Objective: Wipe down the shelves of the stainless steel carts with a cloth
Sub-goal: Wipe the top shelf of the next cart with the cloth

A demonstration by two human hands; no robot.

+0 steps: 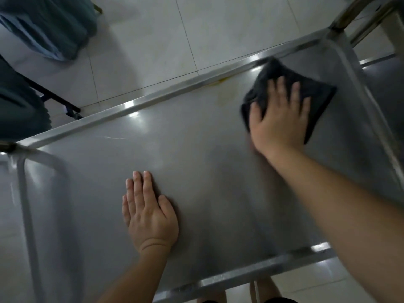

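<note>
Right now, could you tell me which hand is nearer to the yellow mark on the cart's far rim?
Right. The right hand presses the cloth just right of the yellow mark; the left hand lies flat near the near edge.

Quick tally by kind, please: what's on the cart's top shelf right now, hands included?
Hands: 2, the left hand flat on the shelf, the right hand pressing the cloth
Cloths: 1, a dark cloth at the far right corner
Total: 3

Both hands flat, left hand [150,215], right hand [282,121], fingers [282,88] straight.
</note>
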